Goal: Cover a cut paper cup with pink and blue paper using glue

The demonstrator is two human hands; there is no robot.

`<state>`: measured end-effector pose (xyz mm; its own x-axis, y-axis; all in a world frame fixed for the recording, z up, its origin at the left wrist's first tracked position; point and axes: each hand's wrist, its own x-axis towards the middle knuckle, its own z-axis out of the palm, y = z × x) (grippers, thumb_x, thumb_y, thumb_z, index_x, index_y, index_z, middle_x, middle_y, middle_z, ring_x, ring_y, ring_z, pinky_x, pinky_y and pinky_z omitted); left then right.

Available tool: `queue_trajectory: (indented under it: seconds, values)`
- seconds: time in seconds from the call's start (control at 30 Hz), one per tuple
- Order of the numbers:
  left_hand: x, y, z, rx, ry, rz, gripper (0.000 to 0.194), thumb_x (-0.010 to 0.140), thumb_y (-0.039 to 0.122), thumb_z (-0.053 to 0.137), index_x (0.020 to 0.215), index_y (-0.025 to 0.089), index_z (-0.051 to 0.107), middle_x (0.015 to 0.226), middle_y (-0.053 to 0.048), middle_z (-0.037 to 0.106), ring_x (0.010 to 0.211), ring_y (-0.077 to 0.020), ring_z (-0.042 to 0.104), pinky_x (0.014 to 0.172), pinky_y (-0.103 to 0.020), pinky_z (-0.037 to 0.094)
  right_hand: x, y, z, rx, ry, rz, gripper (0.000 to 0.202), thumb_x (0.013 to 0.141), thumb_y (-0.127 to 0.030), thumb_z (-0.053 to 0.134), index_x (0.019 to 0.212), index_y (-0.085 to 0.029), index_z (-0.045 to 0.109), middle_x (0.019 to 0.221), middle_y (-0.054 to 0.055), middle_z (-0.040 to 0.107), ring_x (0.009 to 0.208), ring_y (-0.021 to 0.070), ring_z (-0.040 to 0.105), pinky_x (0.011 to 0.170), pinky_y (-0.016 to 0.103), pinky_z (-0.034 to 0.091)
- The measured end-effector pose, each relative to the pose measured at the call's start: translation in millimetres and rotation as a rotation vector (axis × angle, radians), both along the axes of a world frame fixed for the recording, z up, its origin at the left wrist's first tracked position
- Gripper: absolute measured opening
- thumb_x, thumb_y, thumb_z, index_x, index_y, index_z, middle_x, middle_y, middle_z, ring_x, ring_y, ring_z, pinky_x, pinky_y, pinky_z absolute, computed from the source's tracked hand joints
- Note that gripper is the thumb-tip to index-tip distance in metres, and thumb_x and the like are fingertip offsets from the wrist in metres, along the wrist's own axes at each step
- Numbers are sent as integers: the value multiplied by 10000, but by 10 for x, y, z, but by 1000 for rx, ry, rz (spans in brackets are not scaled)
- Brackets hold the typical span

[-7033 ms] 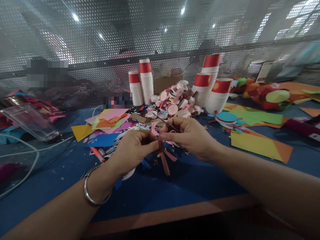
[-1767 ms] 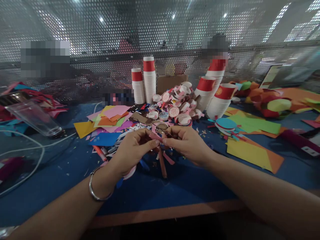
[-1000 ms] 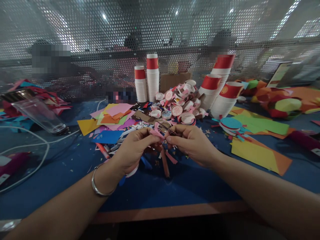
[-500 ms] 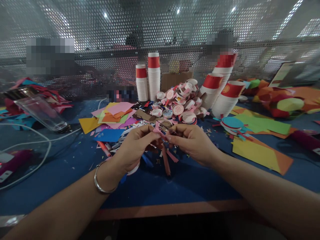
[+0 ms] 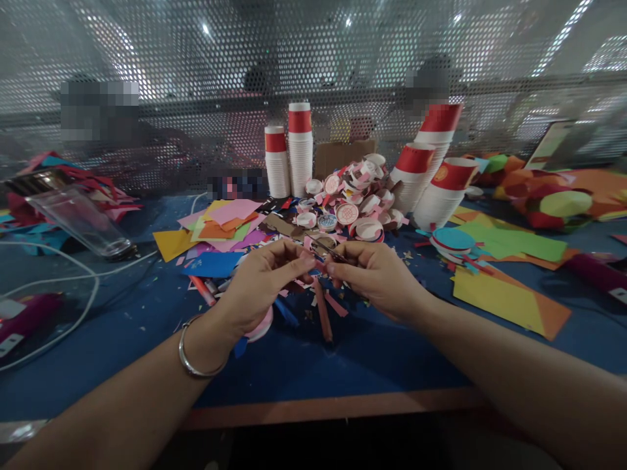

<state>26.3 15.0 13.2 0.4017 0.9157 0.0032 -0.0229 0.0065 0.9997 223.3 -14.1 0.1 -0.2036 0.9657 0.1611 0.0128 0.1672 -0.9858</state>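
Note:
My left hand (image 5: 267, 284), with a silver bangle at the wrist, pinches a small strip of pink paper (image 5: 319, 266). Fingers of my right hand (image 5: 379, 277) are closed round dark scissors (image 5: 343, 258), whose blades point left toward the strip. Both hands are just above the blue table, a short gap apart. Below them lies a reddish-brown stick-shaped marker (image 5: 322, 313) among paper scraps. A round pink-topped piece (image 5: 259, 326) shows partly beneath my left wrist. Beyond the hands rises a heap of round cup bottoms with paper strips (image 5: 347, 213).
Stacked red-and-white paper cups (image 5: 300, 156) stand behind, with more leaning stacks (image 5: 443, 192) at the right. Coloured paper sheets (image 5: 230, 225) lie left, yellow and orange sheets (image 5: 504, 303) right. A clear plastic container (image 5: 83, 215) and white cable (image 5: 95, 281) occupy the left side.
The scissor blades appear further apart, and less of the pink strip shows between my hands. Both hands stay in nearly the same place.

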Motion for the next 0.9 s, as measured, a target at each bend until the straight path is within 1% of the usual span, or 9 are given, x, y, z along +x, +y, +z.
queue_trajectory:
  seconds: [0.13,0.2,0.27,0.37,0.43,0.53,0.63,0.77,0.9]
  values:
    - [-5,27,-1,26,-6,30,225,766,328,847,816,162,703,727,-2,702,652,-111,658,600,-214,503,14,0,-21,-21,12,8,352,845,-464,777,743,-169,614,607,-51,565,473,50,363,448,250,230]
    - [-25,44,27,23,-47,46,208,755,307,847,806,157,712,768,-17,729,650,-110,657,608,-216,514,25,-2,-29,-24,5,15,358,848,-488,777,787,-171,623,616,-56,567,468,47,347,444,247,214]
    - [-53,60,61,27,-84,68,176,757,279,834,797,154,716,822,-29,751,654,-107,657,615,-220,525,32,-5,-32,-14,-10,25,374,858,-510,766,785,-175,616,612,-61,541,477,49,348,446,243,209]
    - [-89,78,101,21,-111,114,147,751,254,824,769,163,710,783,-19,743,636,-110,646,595,-222,524,31,-15,-31,-2,-34,21,460,917,-575,674,715,-177,562,581,-69,464,480,48,318,449,244,193]
    - [-102,88,115,5,-121,131,151,741,246,830,750,172,698,741,-7,728,628,-110,636,574,-217,516,29,-21,-31,-6,-56,6,501,951,-609,605,706,-176,551,571,-72,419,482,50,291,452,249,179]
    - [-107,100,117,-7,-126,137,164,745,246,833,734,179,684,702,6,708,622,-104,622,557,-202,501,36,-27,-34,-5,-107,-14,497,944,-627,604,756,-168,606,572,-80,367,494,56,276,455,253,169]
    - [-102,104,113,-1,-123,132,155,756,247,826,743,182,686,667,13,686,618,-102,616,553,-194,493,50,-26,-33,9,-161,7,503,929,-636,618,772,-159,645,568,-84,343,481,55,254,445,256,159]
    - [-96,92,109,-7,-125,111,139,766,246,821,757,182,698,683,14,686,621,-98,612,558,-190,498,58,-18,-23,21,-167,37,502,930,-630,619,762,-158,659,562,-86,336,460,51,236,433,256,157]
    - [-98,72,102,-28,-122,100,130,772,253,829,763,184,720,725,13,697,632,-92,616,568,-188,509,60,-16,-16,21,-173,42,497,929,-623,625,760,-157,664,565,-82,359,454,47,242,427,254,156]
